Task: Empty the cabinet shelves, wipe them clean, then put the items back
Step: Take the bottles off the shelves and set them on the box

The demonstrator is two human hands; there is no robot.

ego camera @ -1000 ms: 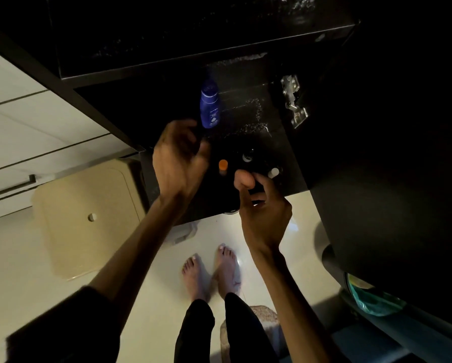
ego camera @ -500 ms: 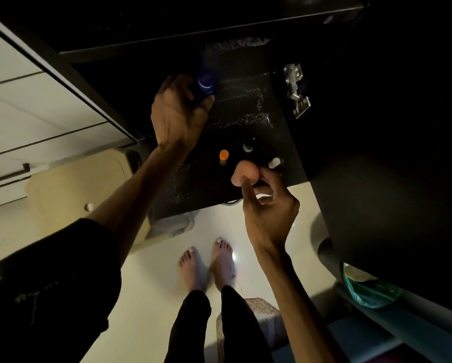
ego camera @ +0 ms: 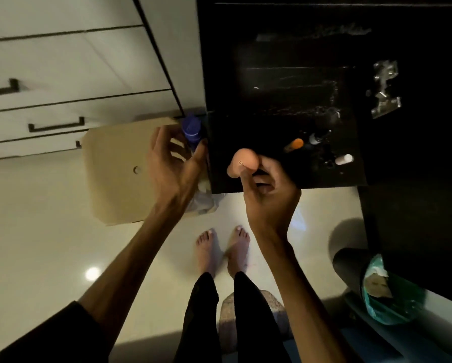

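Observation:
My left hand grips a small blue bottle just left of the dark cabinet shelf, over the beige lid. My right hand pinches a peach egg-shaped sponge at the shelf's front edge. On the shelf's right part lie an orange-capped tube, a dark bottle with a white collar and a white-capped tube. The shelf surface is dark and shows faint dusty streaks.
A beige lidded bin stands on the pale floor left of the cabinet. White drawers with dark handles are behind it. A metal hinge is on the cabinet's right wall. A teal bag lies lower right. My bare feet are below.
My left hand took the blue bottle from deep on the shelf and carried it out to the left, over the beige bin. My right hand has kept the sponge at the front edge.

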